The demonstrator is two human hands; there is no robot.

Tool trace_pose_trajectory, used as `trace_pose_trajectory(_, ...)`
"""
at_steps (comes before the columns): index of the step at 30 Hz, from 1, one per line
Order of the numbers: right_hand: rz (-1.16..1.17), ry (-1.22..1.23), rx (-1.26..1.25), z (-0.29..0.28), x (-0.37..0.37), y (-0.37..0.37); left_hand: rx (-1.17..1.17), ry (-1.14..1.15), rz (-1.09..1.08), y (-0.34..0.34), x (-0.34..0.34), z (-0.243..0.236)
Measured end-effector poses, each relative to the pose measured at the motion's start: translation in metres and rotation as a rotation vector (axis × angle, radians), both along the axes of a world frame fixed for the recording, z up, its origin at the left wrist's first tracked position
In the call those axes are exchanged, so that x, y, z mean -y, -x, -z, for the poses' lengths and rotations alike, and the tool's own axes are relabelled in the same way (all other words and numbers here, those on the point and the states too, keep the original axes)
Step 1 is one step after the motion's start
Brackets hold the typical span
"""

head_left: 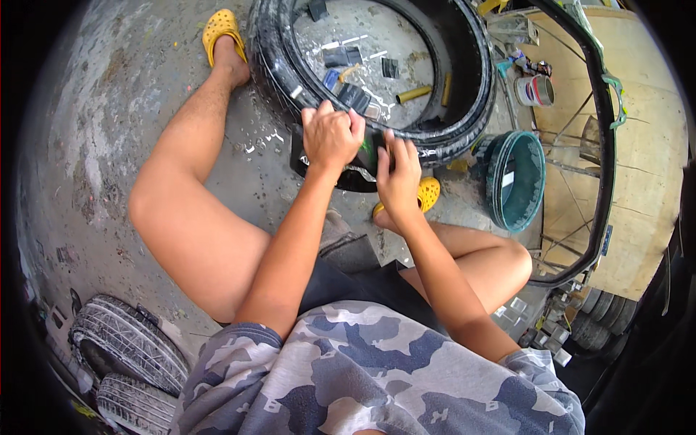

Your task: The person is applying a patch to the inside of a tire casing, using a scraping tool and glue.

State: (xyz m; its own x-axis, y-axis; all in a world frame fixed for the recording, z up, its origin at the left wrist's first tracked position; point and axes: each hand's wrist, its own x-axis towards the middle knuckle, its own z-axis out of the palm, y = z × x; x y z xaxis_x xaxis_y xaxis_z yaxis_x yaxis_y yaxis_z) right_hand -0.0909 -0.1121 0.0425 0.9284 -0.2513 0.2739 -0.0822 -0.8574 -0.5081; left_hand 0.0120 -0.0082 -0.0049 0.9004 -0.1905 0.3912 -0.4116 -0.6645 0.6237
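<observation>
Grey concrete floor (109, 109) carries everything, and the person sits on it with both legs bare. One big black tyre (290, 65) lies flat in front; inside its ring are several small dark patches, one yellow tube (414, 93) and some scraps, too small to name. One bicycle wheel (605, 145) with thin spokes stands at the right, against a pale wooden board (652, 145). Two more tyres (130, 348) lie at the lower left, one behind the other. One teal basin (516, 181) stands tilted just beside the big tyre; what is inside it I cannot tell. One small round tin (535, 90) stands further back. Two yellow sandals are seen, one (220, 27) on the left foot, one (428, 194) on the right. The left hand (331, 136) closes its fingers on a black rubber piece (341, 170) lying against the near edge of the big tyre. The right hand (397, 174) touches the same piece, fingers half bent; whether they grip it I cannot tell.
</observation>
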Motion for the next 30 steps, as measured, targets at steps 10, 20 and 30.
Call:
trace_pose_trajectory(10,-0.024,0.020,0.000,-0.002,0.000,0.005,-0.045,0.008,0.009,-0.004,-0.002,-0.004)
trace_pose_trajectory(20,0.021,-0.115,-0.066,-0.004,0.027,0.001,-0.032,-0.067,0.031,-0.001,-0.001,0.002)
trace_pose_trajectory(30,-0.066,0.052,-0.952,-0.048,-0.014,0.056,-0.055,-0.185,0.000,-0.003,-0.002,0.005)
